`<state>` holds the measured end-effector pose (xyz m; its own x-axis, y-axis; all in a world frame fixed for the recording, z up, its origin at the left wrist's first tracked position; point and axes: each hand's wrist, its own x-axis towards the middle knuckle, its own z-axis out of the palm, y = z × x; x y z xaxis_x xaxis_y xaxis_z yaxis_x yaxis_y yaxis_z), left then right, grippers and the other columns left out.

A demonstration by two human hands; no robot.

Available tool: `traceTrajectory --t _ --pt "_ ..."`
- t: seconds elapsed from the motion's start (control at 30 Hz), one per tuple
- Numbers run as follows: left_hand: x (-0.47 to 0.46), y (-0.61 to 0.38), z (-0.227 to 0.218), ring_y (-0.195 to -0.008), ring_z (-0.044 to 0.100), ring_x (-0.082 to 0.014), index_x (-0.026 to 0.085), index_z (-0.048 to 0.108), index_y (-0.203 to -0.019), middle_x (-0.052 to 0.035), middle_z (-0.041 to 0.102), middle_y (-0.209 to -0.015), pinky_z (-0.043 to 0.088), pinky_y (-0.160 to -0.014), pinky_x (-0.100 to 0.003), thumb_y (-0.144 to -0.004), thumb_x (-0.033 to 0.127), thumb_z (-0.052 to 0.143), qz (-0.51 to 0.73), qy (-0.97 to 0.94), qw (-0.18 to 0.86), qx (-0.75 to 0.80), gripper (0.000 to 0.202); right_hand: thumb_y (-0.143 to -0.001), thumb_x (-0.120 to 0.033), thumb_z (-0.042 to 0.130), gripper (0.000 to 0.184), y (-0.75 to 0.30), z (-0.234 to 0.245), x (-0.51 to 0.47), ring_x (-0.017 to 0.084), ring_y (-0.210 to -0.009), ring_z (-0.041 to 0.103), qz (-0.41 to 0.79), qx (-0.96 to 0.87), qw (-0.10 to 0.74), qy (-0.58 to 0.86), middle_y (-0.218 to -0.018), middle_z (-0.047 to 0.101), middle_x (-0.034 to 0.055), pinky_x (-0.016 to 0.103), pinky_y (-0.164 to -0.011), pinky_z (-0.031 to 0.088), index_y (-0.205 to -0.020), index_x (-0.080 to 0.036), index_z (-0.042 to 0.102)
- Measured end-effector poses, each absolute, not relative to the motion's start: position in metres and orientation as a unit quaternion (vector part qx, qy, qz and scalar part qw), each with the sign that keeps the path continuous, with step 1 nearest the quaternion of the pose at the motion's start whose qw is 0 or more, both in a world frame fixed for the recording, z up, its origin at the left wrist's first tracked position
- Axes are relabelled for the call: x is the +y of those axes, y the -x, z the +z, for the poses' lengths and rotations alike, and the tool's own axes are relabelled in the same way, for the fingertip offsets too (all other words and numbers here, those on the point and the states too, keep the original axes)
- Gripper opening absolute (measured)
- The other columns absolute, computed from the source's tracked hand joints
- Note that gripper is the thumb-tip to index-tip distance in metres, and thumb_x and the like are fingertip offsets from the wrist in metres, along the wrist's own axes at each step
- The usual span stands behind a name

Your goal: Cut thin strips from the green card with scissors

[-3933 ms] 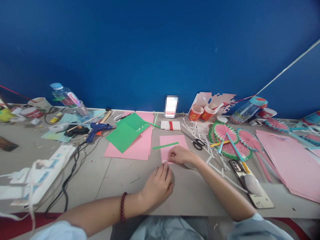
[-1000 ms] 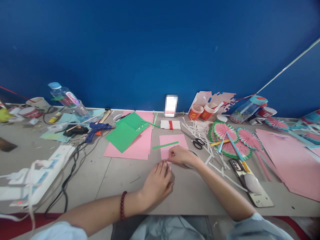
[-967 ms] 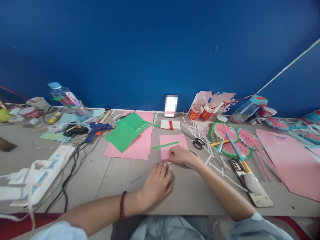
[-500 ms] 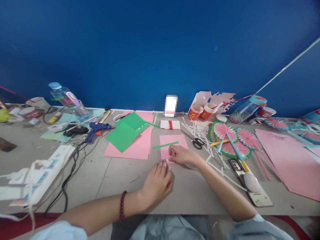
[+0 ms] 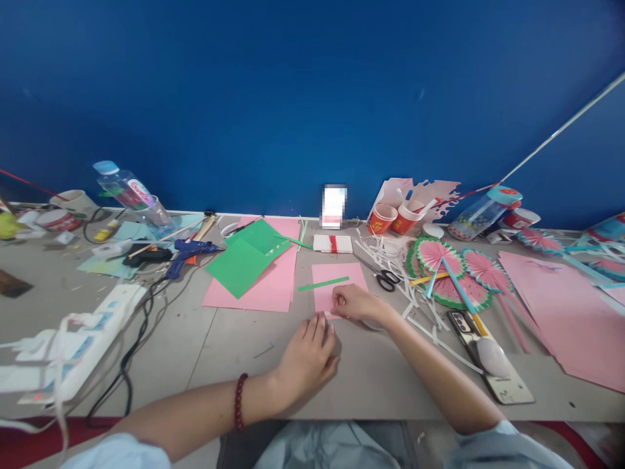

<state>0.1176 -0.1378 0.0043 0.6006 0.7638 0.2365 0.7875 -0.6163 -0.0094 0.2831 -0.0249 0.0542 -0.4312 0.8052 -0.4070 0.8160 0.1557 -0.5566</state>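
Note:
A small pink paper (image 5: 342, 270) lies flat in front of me, with a narrow green paper strip (image 5: 323, 284) across it. My left hand (image 5: 310, 348) rests palm down, its fingertips at the paper's lower left corner. Over the lower part of the same paper, my right hand (image 5: 354, 305) has thumb and index finger pinched together. What they pinch is too small to make out. A pale narrow band shows along the paper's lower edge between the hands, and a thin pale strip trails below the right wrist.
Left of the paper lie green sheets (image 5: 248, 257) on larger pink sheets (image 5: 263, 296). A blue glue gun (image 5: 188, 255) and power strip (image 5: 105, 339) are farther left. Scissors (image 5: 387, 280), white strips (image 5: 415, 303), watermelon-patterned paper fans (image 5: 442, 260) and a phone (image 5: 508, 387) lie right. Red cups (image 5: 382, 219) stand behind.
My right hand has shifted slightly to the right along the pink paper's lower edge, still pinched. My left hand stays in place.

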Motion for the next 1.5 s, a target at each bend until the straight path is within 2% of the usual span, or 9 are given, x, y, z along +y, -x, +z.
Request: traceTrajectory --t 0.23,0.73,0.93,1.1,1.27,1.5 --pt "-0.138 -0.117 0.005 -0.117 0.052 -0.0357 0.006 0.054 -0.12 -0.0268 0.053 -0.128 0.039 -0.094 -0.045 -0.086 0.038 0.047 -0.104 0.895 0.059 -0.43 0.047 -0.066 -0.017 0.064 0.01 -0.283 0.05 -0.023 0.01 -0.053 0.052 -0.409 0.739 0.0 -0.535 -0.054 0.058 -0.0038 0.02 -0.051 0.035 -0.066 -0.019 0.054" --pt "-0.137 -0.117 0.008 -0.117 0.051 -0.0344 0.008 0.054 -0.121 -0.0239 0.053 -0.129 0.039 -0.091 -0.044 -0.087 0.041 0.046 -0.089 0.896 0.062 -0.431 0.048 -0.065 -0.019 0.065 0.012 -0.285 0.048 -0.019 0.011 -0.051 0.054 -0.423 0.743 -0.012 -0.518 -0.052 0.06 -0.0035 0.02 -0.051 0.038 -0.062 -0.019 0.053" --pt "-0.138 -0.117 0.013 -0.12 0.047 -0.033 0.01 0.051 -0.127 -0.0167 0.051 -0.134 0.042 -0.085 -0.04 -0.089 0.036 0.041 -0.07 0.899 0.046 -0.429 0.046 -0.065 -0.02 0.065 0.011 -0.287 0.047 -0.017 0.011 -0.051 0.055 -0.436 0.74 -0.007 -0.512 -0.053 0.06 -0.0032 0.02 -0.051 0.039 -0.064 -0.019 0.054" --pt "-0.138 -0.118 0.012 -0.121 0.047 -0.0321 0.009 0.055 -0.122 -0.0179 0.056 -0.128 0.039 -0.093 -0.043 -0.09 0.036 0.04 -0.072 0.9 0.059 -0.426 0.045 -0.065 -0.022 0.065 0.011 -0.288 0.047 -0.017 0.011 -0.052 0.055 -0.441 0.74 -0.019 -0.508 -0.054 0.061 -0.0031 0.02 -0.05 0.039 -0.064 -0.019 0.054" --pt "-0.135 -0.118 0.005 -0.122 0.047 -0.0305 0.006 0.056 -0.12 -0.0185 0.058 -0.126 0.036 -0.098 -0.042 -0.09 0.035 0.039 -0.094 0.905 0.057 -0.41 0.045 -0.066 -0.022 0.066 0.011 -0.286 0.046 -0.021 0.011 -0.052 0.054 -0.419 0.742 -0.024 -0.523 -0.054 0.061 -0.0031 0.021 -0.051 0.037 -0.065 -0.019 0.055" --pt "-0.133 -0.116 0.01 -0.12 0.045 -0.032 0.006 0.053 -0.122 -0.0181 0.057 -0.123 0.036 -0.098 -0.042 -0.089 0.036 0.041 -0.083 0.913 0.016 -0.398 0.045 -0.066 -0.023 0.069 0.013 -0.283 0.048 -0.026 0.012 -0.059 0.053 -0.355 0.757 -0.03 -0.548 -0.06 0.06 -0.0016 0.021 -0.053 0.032 -0.065 -0.018 0.057"
